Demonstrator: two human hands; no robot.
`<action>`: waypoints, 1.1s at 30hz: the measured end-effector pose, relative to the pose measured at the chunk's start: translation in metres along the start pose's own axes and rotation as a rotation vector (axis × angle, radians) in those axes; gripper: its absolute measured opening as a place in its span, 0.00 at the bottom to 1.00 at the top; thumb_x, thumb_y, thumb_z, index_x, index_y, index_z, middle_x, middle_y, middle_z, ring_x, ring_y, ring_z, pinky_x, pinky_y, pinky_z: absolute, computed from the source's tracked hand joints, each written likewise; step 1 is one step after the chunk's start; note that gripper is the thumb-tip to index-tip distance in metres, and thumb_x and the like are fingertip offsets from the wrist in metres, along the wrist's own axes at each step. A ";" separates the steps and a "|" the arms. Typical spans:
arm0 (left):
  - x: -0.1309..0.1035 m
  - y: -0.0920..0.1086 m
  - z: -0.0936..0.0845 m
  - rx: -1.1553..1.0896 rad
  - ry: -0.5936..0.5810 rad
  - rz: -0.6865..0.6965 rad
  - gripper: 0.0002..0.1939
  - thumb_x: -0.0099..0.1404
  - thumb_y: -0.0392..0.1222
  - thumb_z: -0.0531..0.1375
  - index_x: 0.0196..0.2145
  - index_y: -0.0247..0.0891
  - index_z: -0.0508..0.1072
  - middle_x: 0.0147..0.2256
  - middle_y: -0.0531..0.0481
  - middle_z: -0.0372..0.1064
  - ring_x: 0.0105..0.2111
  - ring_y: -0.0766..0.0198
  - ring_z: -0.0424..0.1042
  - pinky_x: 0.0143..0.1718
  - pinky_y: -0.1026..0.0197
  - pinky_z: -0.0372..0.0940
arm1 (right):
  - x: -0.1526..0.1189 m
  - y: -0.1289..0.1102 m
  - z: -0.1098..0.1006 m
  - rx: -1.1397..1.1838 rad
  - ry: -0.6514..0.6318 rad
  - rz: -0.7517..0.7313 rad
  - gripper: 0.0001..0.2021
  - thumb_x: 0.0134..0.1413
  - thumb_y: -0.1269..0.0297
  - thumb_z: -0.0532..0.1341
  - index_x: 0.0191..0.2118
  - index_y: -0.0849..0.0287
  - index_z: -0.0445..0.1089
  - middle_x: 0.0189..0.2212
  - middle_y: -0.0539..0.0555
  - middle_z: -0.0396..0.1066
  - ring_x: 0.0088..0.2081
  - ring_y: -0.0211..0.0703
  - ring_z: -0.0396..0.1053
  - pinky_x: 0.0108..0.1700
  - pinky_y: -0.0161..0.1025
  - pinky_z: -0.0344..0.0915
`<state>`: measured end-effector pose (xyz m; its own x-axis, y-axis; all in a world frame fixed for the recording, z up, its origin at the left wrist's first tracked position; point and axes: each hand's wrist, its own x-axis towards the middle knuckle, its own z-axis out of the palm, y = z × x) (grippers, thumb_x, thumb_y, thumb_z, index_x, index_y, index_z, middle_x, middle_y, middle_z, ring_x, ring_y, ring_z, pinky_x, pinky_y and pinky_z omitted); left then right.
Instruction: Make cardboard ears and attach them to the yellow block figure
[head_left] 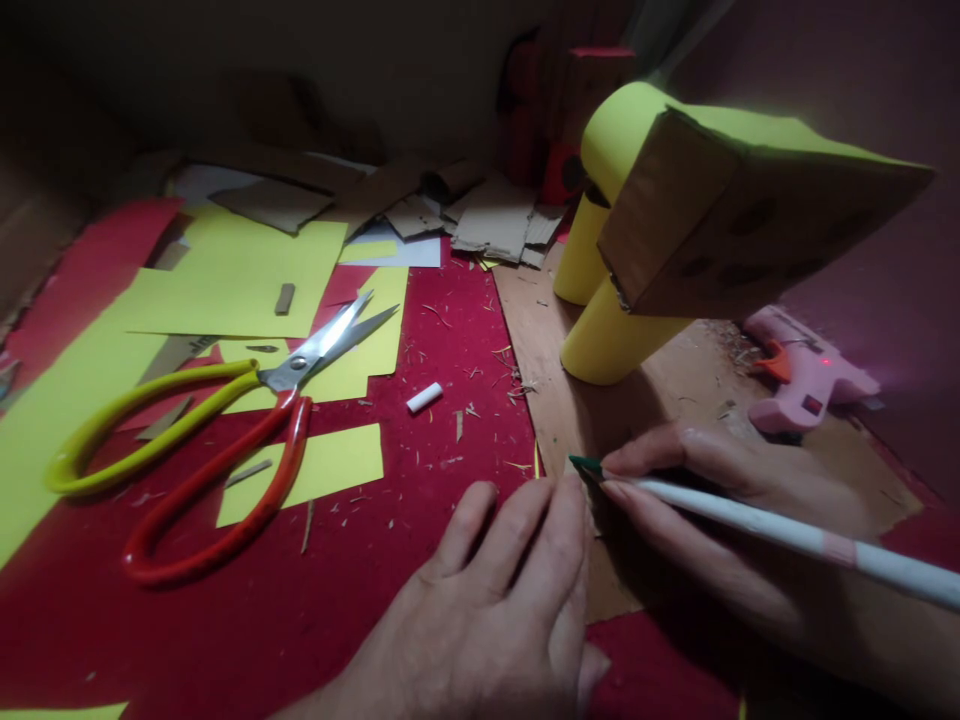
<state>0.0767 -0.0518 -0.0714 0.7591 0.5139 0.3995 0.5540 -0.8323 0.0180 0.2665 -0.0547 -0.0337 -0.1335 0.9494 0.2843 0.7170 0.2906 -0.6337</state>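
A white marker pen with a green tip and a pale pink band is held in my right hand, pinched close to its tip. That tip sits just beyond the fingertips of my left hand, over the edge of a flat cardboard sheet. My left fingers are bent and pressed down side by side, with the thumb tucked low. Whatever lies beneath them is mostly hidden; a thin pale edge shows at the index finger. Behind both hands stands a cardboard box form on yellow paper tubes.
Scissors with yellow and red handles lie spread at left on yellow paper sheets. A small white cylinder rests on the red surface among scraps. A pink glue gun lies at right; cardboard pieces are piled behind.
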 end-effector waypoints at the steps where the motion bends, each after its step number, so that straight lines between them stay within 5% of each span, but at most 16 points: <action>1: 0.000 0.000 0.000 -0.001 0.004 -0.001 0.20 0.69 0.47 0.49 0.51 0.35 0.70 0.55 0.49 0.66 0.52 0.56 0.60 0.53 0.52 0.55 | 0.000 0.000 0.000 -0.008 0.007 -0.002 0.03 0.53 0.70 0.60 0.30 0.55 0.69 0.21 0.45 0.72 0.19 0.32 0.68 0.24 0.31 0.65; 10: 0.000 -0.002 -0.002 0.032 -0.021 0.023 0.21 0.68 0.49 0.51 0.51 0.35 0.69 0.56 0.48 0.65 0.52 0.56 0.60 0.53 0.54 0.56 | 0.000 -0.006 -0.004 0.015 0.085 0.196 0.05 0.52 0.63 0.61 0.26 0.53 0.70 0.20 0.47 0.73 0.19 0.37 0.70 0.19 0.33 0.63; 33: -0.001 -0.004 0.000 -0.036 0.012 0.027 0.19 0.69 0.47 0.49 0.51 0.33 0.69 0.54 0.46 0.66 0.53 0.55 0.59 0.55 0.53 0.50 | 0.002 -0.005 -0.006 -0.027 0.039 0.053 0.05 0.50 0.69 0.61 0.25 0.55 0.70 0.18 0.45 0.72 0.17 0.31 0.67 0.17 0.29 0.58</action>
<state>0.0739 -0.0486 -0.0716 0.7696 0.4885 0.4111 0.5204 -0.8530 0.0395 0.2666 -0.0549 -0.0255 -0.0680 0.9579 0.2789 0.7407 0.2358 -0.6291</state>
